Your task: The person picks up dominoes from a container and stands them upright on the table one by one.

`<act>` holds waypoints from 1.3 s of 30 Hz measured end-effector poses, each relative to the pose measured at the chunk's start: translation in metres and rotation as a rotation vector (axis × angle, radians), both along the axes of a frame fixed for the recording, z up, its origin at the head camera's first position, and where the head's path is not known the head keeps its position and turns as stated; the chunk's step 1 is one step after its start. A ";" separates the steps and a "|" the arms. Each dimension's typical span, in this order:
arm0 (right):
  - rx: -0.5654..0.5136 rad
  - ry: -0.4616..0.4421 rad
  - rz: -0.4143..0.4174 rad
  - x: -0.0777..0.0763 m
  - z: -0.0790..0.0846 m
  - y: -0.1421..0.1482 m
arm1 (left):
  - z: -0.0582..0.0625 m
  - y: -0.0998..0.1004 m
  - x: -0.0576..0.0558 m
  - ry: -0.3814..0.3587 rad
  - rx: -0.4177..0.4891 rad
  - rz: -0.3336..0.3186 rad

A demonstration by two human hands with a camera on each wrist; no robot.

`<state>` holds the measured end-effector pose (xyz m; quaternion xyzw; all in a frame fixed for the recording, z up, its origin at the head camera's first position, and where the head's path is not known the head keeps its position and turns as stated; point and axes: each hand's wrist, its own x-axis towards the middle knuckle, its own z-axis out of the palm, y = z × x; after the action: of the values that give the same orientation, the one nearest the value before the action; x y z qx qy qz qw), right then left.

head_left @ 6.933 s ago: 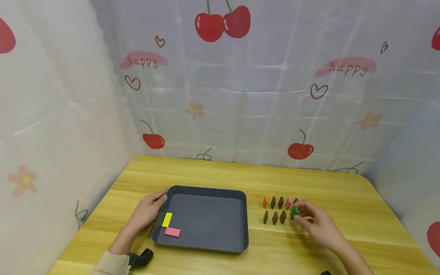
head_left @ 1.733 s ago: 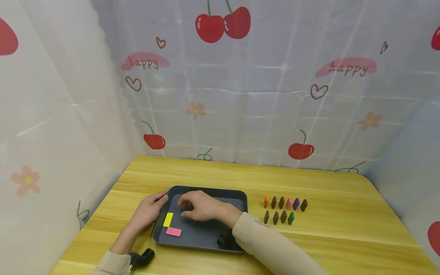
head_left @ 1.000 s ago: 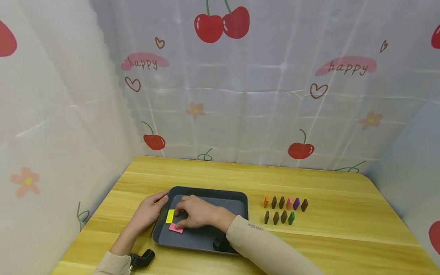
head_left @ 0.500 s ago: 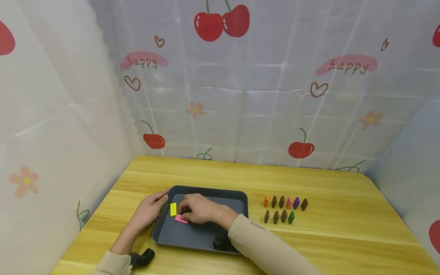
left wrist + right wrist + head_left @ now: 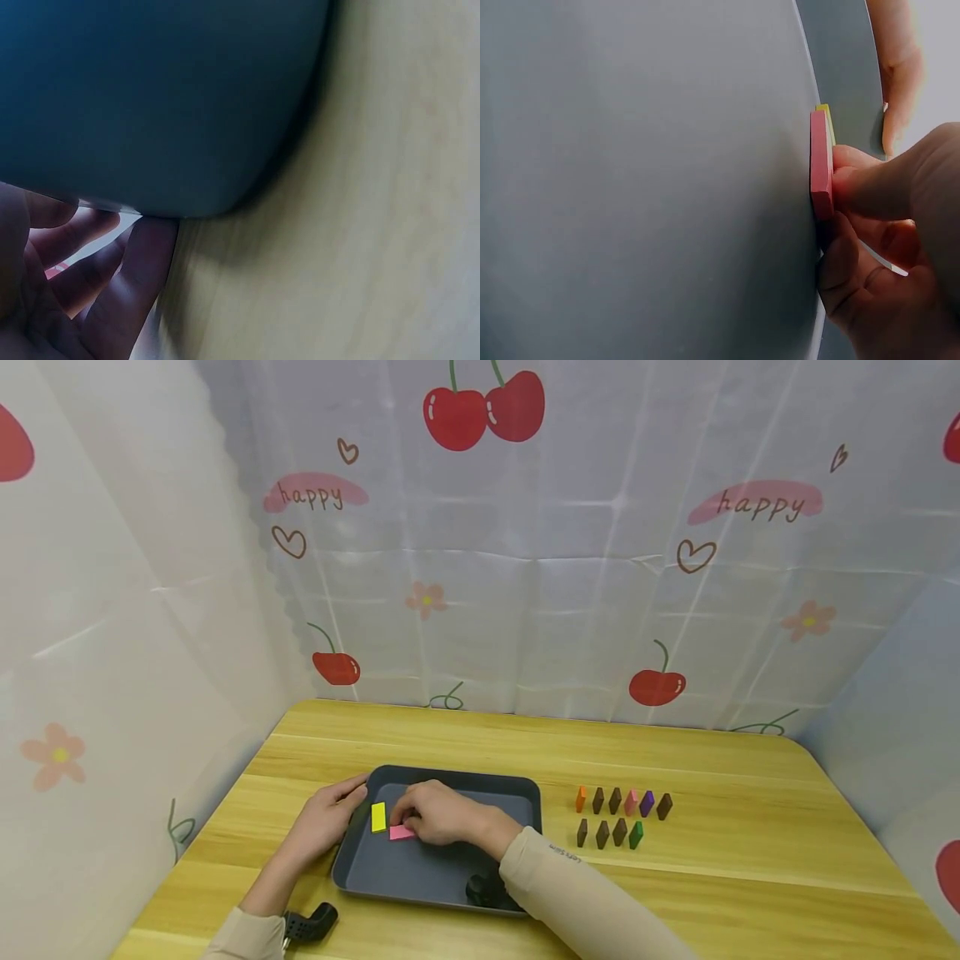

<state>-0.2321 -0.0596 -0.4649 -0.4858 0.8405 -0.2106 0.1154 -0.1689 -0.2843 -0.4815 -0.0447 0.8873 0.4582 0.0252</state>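
Note:
A dark grey tray [image 5: 450,887] sits on the wooden table. My left hand [image 5: 322,821] rests against its left side from outside, fingertips touching the outer wall in the left wrist view. Inside the tray, my right hand [image 5: 437,812] has curled fingers and thumb on a pink domino block [image 5: 820,161], which lies flat. The fingers cover the block's right part in the head view. Just left of it, a yellow domino block [image 5: 378,817] lies flat, its long side pointing away from me; in the right wrist view it is mostly hidden behind the pink one.
Right of the tray, domino blocks stand on edge in two rows. The back row has an orange block [image 5: 581,799], a pink block [image 5: 632,802], a purple block [image 5: 647,803] and dark brown ones; a green block [image 5: 636,835] ends the front row. A cherry-print curtain [image 5: 525,610] surrounds the table.
My right hand has placed the green block in the front row and come into the tray. The pink and yellow blocks have moved away from me and rightward. My left hand stays put.

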 end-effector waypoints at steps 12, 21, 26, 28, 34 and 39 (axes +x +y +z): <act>0.048 0.058 0.039 0.005 0.001 -0.003 | -0.001 0.000 0.001 0.005 0.000 -0.005; 0.093 0.097 0.049 0.007 0.003 -0.002 | -0.002 0.000 0.001 0.017 0.003 -0.007; 0.094 0.117 0.044 0.008 0.006 0.004 | -0.003 0.000 0.000 0.013 -0.015 -0.002; 0.082 0.119 0.040 0.008 0.009 0.009 | -0.003 0.000 0.000 0.011 -0.018 -0.001; 0.027 0.078 -0.003 0.011 0.021 0.029 | -0.004 0.000 0.000 0.020 -0.027 -0.008; 0.003 0.030 -0.060 0.013 0.028 0.047 | -0.004 0.000 0.000 0.000 -0.004 0.003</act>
<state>-0.2195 -0.0128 -0.4367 -0.4632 0.8566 -0.2054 0.0973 -0.1686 -0.2844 -0.4852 -0.0459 0.8882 0.4566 0.0244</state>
